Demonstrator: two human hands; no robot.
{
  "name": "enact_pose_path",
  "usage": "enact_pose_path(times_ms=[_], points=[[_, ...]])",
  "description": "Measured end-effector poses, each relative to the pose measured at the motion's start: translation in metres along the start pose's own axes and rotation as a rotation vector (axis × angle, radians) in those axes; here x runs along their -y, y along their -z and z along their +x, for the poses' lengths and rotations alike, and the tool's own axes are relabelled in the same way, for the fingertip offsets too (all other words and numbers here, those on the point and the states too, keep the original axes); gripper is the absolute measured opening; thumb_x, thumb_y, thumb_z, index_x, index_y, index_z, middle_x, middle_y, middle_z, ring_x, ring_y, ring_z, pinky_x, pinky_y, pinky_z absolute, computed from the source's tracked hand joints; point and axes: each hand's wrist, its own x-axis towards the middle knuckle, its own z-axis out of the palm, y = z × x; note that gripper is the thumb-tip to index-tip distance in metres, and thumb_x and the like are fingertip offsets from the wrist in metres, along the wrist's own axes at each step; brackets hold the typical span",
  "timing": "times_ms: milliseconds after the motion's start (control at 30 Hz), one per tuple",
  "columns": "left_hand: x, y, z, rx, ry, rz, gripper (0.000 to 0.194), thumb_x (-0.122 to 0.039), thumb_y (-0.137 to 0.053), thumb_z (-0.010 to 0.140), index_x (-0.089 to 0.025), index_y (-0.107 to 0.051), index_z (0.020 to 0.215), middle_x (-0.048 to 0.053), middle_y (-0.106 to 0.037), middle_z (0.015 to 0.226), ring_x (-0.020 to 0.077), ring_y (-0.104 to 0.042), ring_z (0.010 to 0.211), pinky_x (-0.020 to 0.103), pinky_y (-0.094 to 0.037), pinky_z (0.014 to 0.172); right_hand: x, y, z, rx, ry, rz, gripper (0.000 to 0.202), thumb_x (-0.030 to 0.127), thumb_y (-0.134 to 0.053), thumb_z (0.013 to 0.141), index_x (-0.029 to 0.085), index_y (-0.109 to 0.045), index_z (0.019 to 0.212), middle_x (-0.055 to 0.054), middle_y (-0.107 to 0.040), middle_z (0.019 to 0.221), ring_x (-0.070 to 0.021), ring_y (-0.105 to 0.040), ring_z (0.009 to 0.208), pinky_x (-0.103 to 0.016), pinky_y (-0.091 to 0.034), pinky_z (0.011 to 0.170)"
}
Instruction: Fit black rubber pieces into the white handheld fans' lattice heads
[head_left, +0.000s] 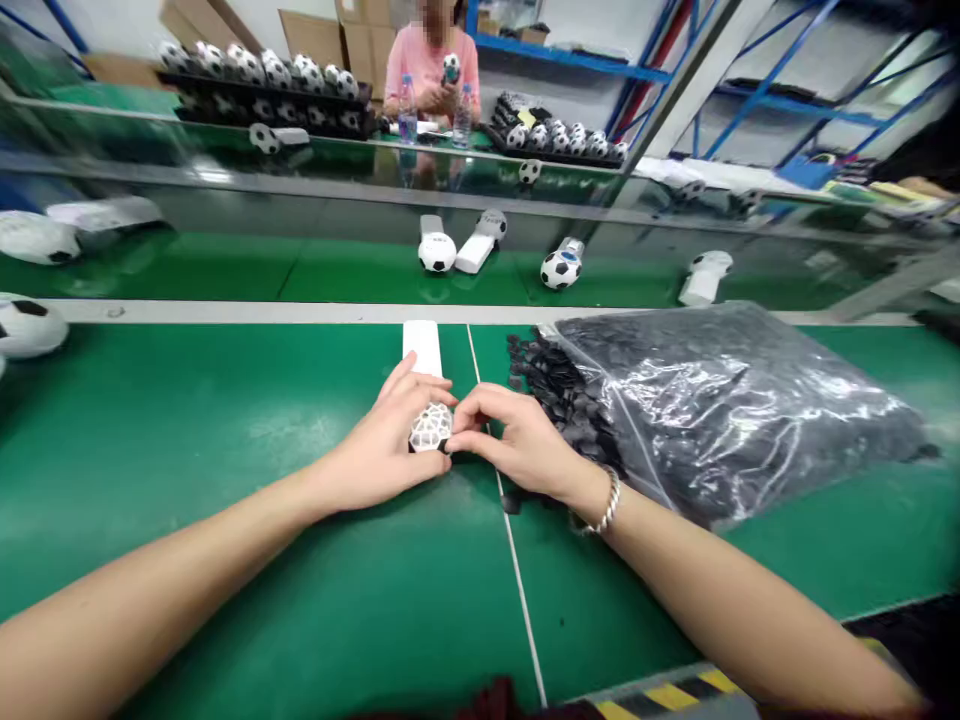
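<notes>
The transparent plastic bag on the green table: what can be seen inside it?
Dark contents show through the transparent plastic bag; small black pieces lie heaped at its left end. What lies deeper is covered.

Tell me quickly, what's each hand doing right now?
Left hand: holding the ball.
Right hand: pinching at the ball's edge; whether it holds anything cannot be told.

Ball-headed unit (pixel 430 428) before you, between your left hand (pixel 394 425) and right hand (pixel 517 435), handle pointing away over the table (pixel 262 600). Right of your right hand: loose pieces (pixel 566 400) at the mouth of a bag (pixel 750 400) lying farther right. Beyond the table's far edge, a conveyor (pixel 352 265) with more units (pixel 437 250) on it. Across that, a co-worker (pixel 405 72) behind two bottles (pixel 407 115).
</notes>
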Motion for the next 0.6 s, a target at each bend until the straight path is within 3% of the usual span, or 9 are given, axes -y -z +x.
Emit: enact_pose_path(times_ms=[133, 200, 267, 400, 500, 600], points=[[0.003, 0.009, 0.001, 0.118, -0.007, -0.02, 0.04, -0.022, -0.059, 0.067, -0.021, -0.047, 0.105, 0.007, -0.038, 0.13, 0.0295, -0.005, 0.134, 0.052, -0.013, 0.107, -0.003, 0.028, 0.004, -0.218, -0.116, -0.159, 0.01, 0.023, -0.06, 0.077, 0.015, -0.058, 0.072, 0.001, -0.058, 0.069, -0.0087, -0.051, 0.062, -0.021, -0.041, 0.059], [0.003, 0.011, 0.001, 0.149, 0.035, -0.034, 0.041, -0.028, -0.063, 0.067, -0.024, -0.048, 0.105, 0.006, -0.023, 0.14, 0.031, -0.004, 0.134, 0.052, -0.018, 0.105, -0.006, 0.041, 0.002, -0.291, -0.183, -0.325, 0.007, 0.022, -0.059, 0.077, 0.016, -0.06, 0.073, 0.001, -0.059, 0.07, -0.009, -0.05, 0.059, -0.022, -0.041, 0.059], [0.004, 0.012, 0.002, 0.127, 0.064, -0.036, 0.04, -0.035, -0.065, 0.067, -0.025, -0.049, 0.103, 0.005, -0.016, 0.143, 0.0317, -0.004, 0.134, 0.052, -0.018, 0.105, -0.008, 0.048, -0.002, -0.216, -0.232, -0.485, 0.005, 0.019, -0.06, 0.077, 0.017, -0.063, 0.074, 0.0, -0.06, 0.072, -0.0102, -0.051, 0.061, -0.023, -0.042, 0.061], [0.005, 0.012, 0.003, 0.124, 0.054, -0.031, 0.036, -0.036, -0.063, 0.069, -0.025, -0.049, 0.101, 0.004, -0.017, 0.143, 0.0308, -0.006, 0.134, 0.051, -0.018, 0.106, -0.013, 0.045, -0.01, 0.069, -0.252, -0.714, 0.009, 0.018, -0.057, 0.079, 0.018, -0.066, 0.081, -0.004, -0.063, 0.083, -0.0166, -0.055, 0.082, -0.028, -0.043, 0.073], [0.008, 0.014, 0.003, 0.136, 0.093, -0.002, 0.049, -0.036, -0.067, 0.064, -0.025, -0.047, 0.107, 0.006, -0.016, 0.139, 0.0315, -0.013, 0.132, 0.05, -0.02, 0.105, -0.012, 0.036, -0.012, 0.145, -0.219, -0.907, 0.013, 0.016, -0.053, 0.082, 0.016, -0.065, 0.085, -0.007, -0.063, 0.085, -0.0197, -0.053, 0.086, -0.03, -0.042, 0.073], [0.011, 0.02, 0.003, 0.095, 0.175, 0.037, 0.055, -0.038, -0.069, 0.06, -0.025, -0.047, 0.109, 0.007, -0.026, 0.126, 0.0324, -0.022, 0.126, 0.05, -0.025, 0.103, -0.009, 0.031, -0.011, 0.219, -0.141, -1.076, 0.015, 0.01, -0.049, 0.082, 0.013, -0.063, 0.079, -0.008, -0.062, 0.08, -0.0215, -0.053, 0.079, -0.032, -0.043, 0.069]])
